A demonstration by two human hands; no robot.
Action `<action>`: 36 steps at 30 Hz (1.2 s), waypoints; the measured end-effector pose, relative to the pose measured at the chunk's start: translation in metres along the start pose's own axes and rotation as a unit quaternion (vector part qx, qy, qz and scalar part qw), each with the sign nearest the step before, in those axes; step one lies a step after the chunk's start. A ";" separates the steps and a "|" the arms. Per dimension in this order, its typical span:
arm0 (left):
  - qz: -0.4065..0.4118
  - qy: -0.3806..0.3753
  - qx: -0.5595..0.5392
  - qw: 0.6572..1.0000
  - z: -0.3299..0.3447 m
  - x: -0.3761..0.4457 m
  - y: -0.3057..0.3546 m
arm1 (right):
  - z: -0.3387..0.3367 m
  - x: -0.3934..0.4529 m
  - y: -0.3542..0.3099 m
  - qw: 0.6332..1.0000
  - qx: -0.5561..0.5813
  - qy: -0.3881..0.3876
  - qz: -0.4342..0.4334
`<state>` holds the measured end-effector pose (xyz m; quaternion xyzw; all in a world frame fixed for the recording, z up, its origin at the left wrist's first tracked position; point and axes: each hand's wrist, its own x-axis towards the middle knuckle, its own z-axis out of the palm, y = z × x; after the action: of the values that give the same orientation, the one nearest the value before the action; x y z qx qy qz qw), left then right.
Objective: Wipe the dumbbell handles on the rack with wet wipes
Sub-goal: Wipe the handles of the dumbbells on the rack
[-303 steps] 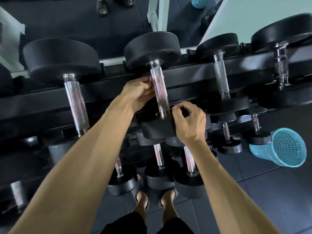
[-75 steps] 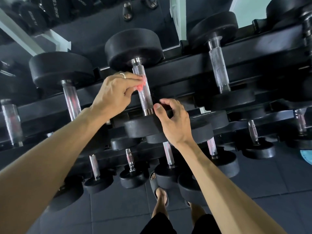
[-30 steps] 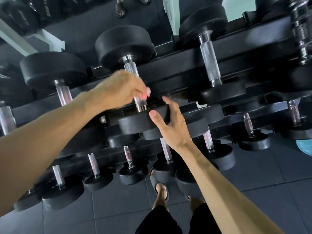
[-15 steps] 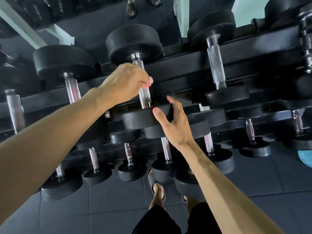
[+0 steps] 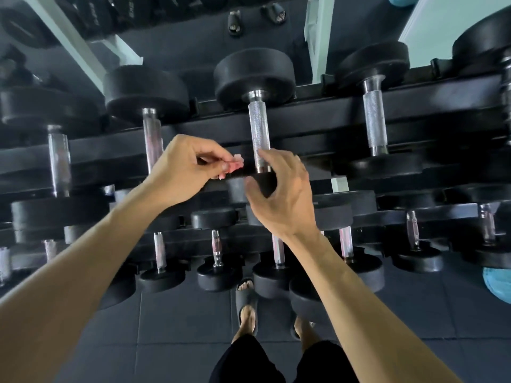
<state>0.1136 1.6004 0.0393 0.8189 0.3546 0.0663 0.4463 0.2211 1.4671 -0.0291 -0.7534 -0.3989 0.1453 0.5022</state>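
1. The left hand (image 5: 182, 170) is raised in front of the top shelf of the dumbbell rack (image 5: 318, 114), its forearm running up from the lower left corner of the view. The wrist is bent slightly, with the back of the hand toward the camera.
2. Its thumb and fingertips are curled together and pinch a small crumpled pink wipe (image 5: 233, 168), which sticks out to the right of the fingers.
3. The wipe is just left of the lower end of the middle dumbbell handle (image 5: 258, 134), near it but not touching it.
4. The right hand (image 5: 279, 194) comes up from the lower right, forearm angled toward the centre. Its fingers are spread and loosely bent, holding nothing.
5. The right fingertips reach up beside the bottom collar of that same handle, and the thumb lies over the near black weight head (image 5: 262, 183) of this dumbbell. Whether the fingertips actually touch the metal cannot be told.
6. The handle itself is a knurled silver bar lying on the top shelf, its far head (image 5: 254, 78) toward the mirror.
7. More dumbbells lie on either side on the same shelf, one to the left (image 5: 152, 139) and one to the right (image 5: 373, 120), with smaller ones on the lower shelves.
8. Below, the person's feet in dark slippers (image 5: 247, 299) stand on the dark tiled floor (image 5: 179, 341), close to the base of the rack.
9. A turquoise basket (image 5: 497, 283) shows at the right edge on the floor.
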 end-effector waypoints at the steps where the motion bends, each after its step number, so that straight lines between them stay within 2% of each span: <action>1: 0.000 0.008 -0.015 1.000 -0.005 -0.004 -0.002 | 0.006 0.001 -0.009 1.000 -0.002 -0.009 -0.030; 5: -0.004 0.025 -0.086 0.996 -0.024 -0.017 -0.020 | 0.036 -0.002 -0.037 0.997 0.005 -0.039 -0.071; 10: -0.018 0.009 -0.184 0.983 -0.055 -0.029 -0.046 | 0.076 -0.009 -0.062 0.995 0.092 0.027 -0.005; 14: -0.010 -0.007 -0.141 0.990 -0.083 -0.034 -0.076 | 0.104 -0.012 -0.082 0.982 0.161 0.024 0.099; 16: -0.001 0.055 -0.045 0.997 -0.090 -0.039 -0.093 | 0.114 -0.011 -0.088 0.977 0.170 0.040 0.120; 18: 0.011 0.122 0.049 0.991 -0.089 -0.043 -0.108 | 0.120 -0.006 -0.092 0.978 0.159 0.050 0.125; 20: 0.005 0.159 0.086 0.983 -0.083 -0.044 -0.124 | 0.125 0.001 -0.091 0.982 0.137 0.047 0.123; 25: -0.046 0.169 0.040 0.984 -0.062 -0.040 -0.155 | 0.142 0.023 -0.074 0.987 0.068 0.051 0.133; 27: -0.036 0.178 0.027 0.983 -0.056 -0.040 -0.161 | 0.148 0.035 -0.066 0.986 0.041 0.053 0.151; 32: -0.009 0.196 0.017 0.980 -0.056 -0.038 -0.172 | 0.165 0.068 -0.056 0.985 0.063 -0.010 0.162; 36: -0.006 0.198 -0.013 0.980 -0.057 -0.038 -0.179 | 0.184 0.097 -0.046 0.985 0.087 0.000 0.150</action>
<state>-0.0321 1.6781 -0.0578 0.7815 0.4405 0.2291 0.3779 0.1479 1.6650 -0.0542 -0.7583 -0.2673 0.2529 0.5381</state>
